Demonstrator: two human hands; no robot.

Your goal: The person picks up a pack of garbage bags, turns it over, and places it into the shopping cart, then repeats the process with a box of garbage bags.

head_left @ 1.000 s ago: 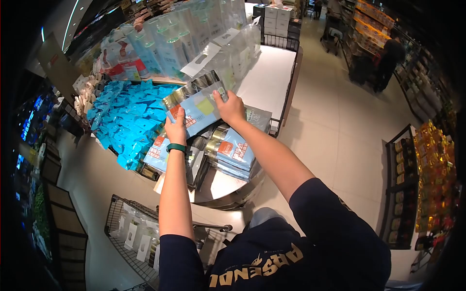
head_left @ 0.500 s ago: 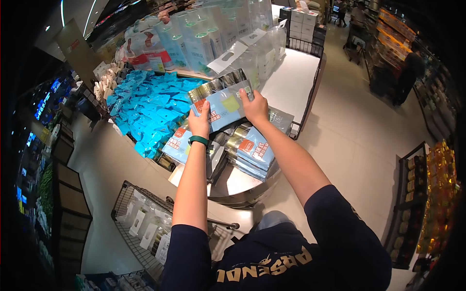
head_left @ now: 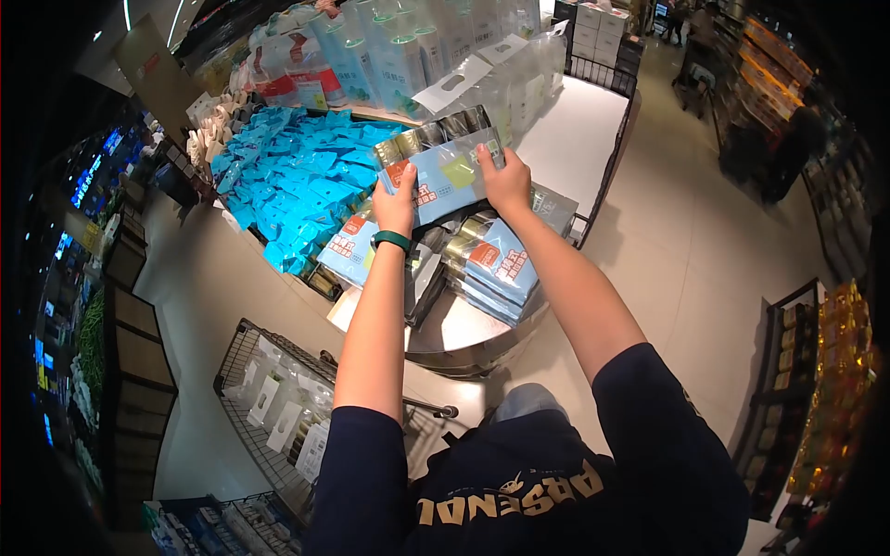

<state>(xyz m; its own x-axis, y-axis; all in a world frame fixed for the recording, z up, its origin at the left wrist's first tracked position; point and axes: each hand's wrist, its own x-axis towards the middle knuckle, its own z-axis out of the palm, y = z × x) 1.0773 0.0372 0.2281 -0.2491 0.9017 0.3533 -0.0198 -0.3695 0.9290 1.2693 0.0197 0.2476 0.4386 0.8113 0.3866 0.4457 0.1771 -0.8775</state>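
Blue-labelled roll pack (head_left: 442, 183), clear-wrapped with dark and gold rolls along its far edge, is held tilted over the near part of the table (head_left: 451, 326). The left hand (head_left: 396, 202) is clamped on its left end and the right hand (head_left: 506, 182) on its right end, each thumb lying on the label. A green wristband (head_left: 390, 240) circles the left wrist. Just nearer, matching stacked packs (head_left: 501, 269) lie to the right and another matching pack (head_left: 349, 248) to the left. Bright blue packets (head_left: 297, 171) are heaped on the far left, and a wire shopping cart (head_left: 243, 357) stands at the near left, holding clear-wrapped packages (head_left: 278, 408).
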